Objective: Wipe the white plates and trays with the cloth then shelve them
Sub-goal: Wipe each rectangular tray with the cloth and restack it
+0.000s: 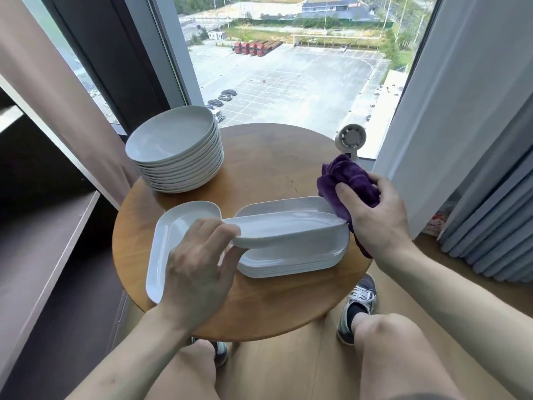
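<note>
Wiping the tilted tray [288,226]: my left hand [199,264] pinches its left end, my right hand [377,217] clutches the cloth [343,177] at its right end; next, probably, a sweep across its face.

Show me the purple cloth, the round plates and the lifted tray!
purple cloth [346,177]: head view, bunched top folds.
round plates [170,140]: head view, top plate's middle.
lifted tray [288,226]: head view, its inner surface.

The left hand [199,264] holds one white tray [285,229] tilted above a stack of trays [291,258] on the round wooden table [268,168]. The right hand [372,215] presses a purple cloth [346,180] on its end. A stack of plates [176,148] and another tray [164,243] sit nearby.
</note>
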Available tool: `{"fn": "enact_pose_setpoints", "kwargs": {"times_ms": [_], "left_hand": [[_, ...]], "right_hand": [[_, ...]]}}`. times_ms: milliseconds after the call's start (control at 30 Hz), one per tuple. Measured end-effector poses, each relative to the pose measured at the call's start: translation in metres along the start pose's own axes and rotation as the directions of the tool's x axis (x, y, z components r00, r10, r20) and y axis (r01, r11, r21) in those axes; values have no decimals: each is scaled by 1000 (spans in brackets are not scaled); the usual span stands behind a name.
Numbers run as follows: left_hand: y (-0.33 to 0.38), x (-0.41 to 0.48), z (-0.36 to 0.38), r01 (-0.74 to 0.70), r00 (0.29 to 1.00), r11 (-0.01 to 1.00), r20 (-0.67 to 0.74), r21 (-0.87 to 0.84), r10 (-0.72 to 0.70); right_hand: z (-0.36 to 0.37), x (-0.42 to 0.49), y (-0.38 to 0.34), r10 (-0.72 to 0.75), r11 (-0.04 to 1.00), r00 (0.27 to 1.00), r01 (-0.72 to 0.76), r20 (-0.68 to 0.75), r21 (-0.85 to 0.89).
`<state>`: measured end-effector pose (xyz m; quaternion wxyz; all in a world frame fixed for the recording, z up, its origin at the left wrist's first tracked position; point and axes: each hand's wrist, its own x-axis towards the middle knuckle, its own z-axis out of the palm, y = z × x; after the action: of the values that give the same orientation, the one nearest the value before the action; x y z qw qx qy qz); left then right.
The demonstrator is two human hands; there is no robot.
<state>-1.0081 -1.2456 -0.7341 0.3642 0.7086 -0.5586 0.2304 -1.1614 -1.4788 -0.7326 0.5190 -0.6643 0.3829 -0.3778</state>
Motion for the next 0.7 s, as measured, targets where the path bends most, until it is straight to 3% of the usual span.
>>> {"fn": "enact_pose_setpoints", "kwargs": {"times_ms": [133,267,367,500,700], "left_hand": [[3,2,-3,295,955,945,13,-145,-296],[6,4,-4,481,873,824,77,-299,-481],[7,7,-4,563,816,728,125,-391,-564],[10,12,-3,664,710,525,230,-532,-666],[4,17,-3,761,563,270,393,-590,-727]], "right_hand": [[-2,8,7,120,986,992,-115,-28,121],[-1,10,9,130,980,991,-122,-42,160],[1,9,9,130,976,990,-118,-54,183],[1,9,7,117,971,990,-96,-83,221],[1,5,5,60,982,994,-42,-91,184]]}}
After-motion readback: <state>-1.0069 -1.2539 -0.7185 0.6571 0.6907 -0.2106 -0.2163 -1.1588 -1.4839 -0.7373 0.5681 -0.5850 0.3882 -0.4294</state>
